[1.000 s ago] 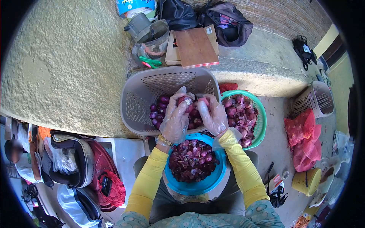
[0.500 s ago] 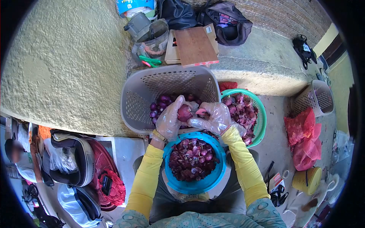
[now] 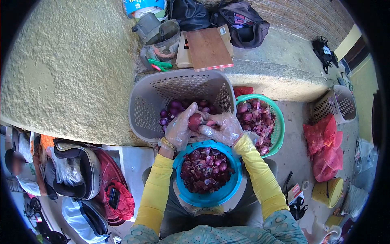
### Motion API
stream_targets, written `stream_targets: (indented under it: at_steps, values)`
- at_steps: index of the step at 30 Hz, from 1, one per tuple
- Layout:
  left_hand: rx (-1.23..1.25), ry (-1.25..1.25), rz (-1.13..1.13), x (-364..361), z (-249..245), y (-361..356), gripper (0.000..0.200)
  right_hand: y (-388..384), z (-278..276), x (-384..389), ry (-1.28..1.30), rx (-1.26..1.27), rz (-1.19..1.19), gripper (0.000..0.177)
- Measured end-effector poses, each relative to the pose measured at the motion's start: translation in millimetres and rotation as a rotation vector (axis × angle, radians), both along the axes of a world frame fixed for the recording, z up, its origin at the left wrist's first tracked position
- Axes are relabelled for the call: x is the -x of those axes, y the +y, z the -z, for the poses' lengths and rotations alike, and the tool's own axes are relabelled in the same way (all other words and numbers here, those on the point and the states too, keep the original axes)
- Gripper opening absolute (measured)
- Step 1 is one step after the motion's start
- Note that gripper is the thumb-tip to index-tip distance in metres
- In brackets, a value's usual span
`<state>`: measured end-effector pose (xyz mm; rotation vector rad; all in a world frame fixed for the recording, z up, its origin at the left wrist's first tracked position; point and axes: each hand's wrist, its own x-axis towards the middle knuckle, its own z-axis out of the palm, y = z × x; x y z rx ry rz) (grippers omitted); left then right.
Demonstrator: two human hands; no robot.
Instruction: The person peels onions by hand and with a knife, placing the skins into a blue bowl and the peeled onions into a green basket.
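Observation:
My left hand (image 3: 178, 129), in a clear plastic glove, is wrapped round a red onion (image 3: 195, 121) above the near rim of the grey basket. My right hand (image 3: 226, 127), gloved the same way, is closed against the onion's right side. A small pinkish-red thing (image 3: 211, 123) shows between its fingers; I cannot make out what it is. Purple peeled onions (image 3: 175, 106) lie in the grey perforated basket (image 3: 142, 101), partly hidden by my hands. Below them, between my knees, a blue basin (image 3: 233, 189) holds onions and loose skins.
A green basket (image 3: 280, 134) of unpeeled onions and skins stands at the right. Beyond it are a red mesh sack (image 3: 323, 150), a yellow bucket (image 3: 328, 192) and another grey basket (image 3: 335, 105). A brown board (image 3: 209, 49) lies on the ledge. A person (image 3: 16, 162) is at far left.
My right hand has moved left and closed in on the onion. My left hand keeps its hold, with the onion turned slightly.

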<state>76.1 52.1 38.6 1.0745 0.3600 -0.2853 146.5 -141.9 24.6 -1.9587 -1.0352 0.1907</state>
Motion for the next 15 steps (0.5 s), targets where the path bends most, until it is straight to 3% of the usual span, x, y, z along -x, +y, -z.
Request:
stream_targets:
  at_steps: [9,15]
  values:
    - [-0.048,-0.078,-0.034,0.1,5.2,-2.7,0.054,2.2,1.1,2.5,-0.058,-0.015,-0.001,0.034]
    - [0.122,-0.023,-0.263,-5.8,6.4,-12.0,0.047,2.3,-7.6,7.4,-0.122,-0.01,-0.016,0.036]
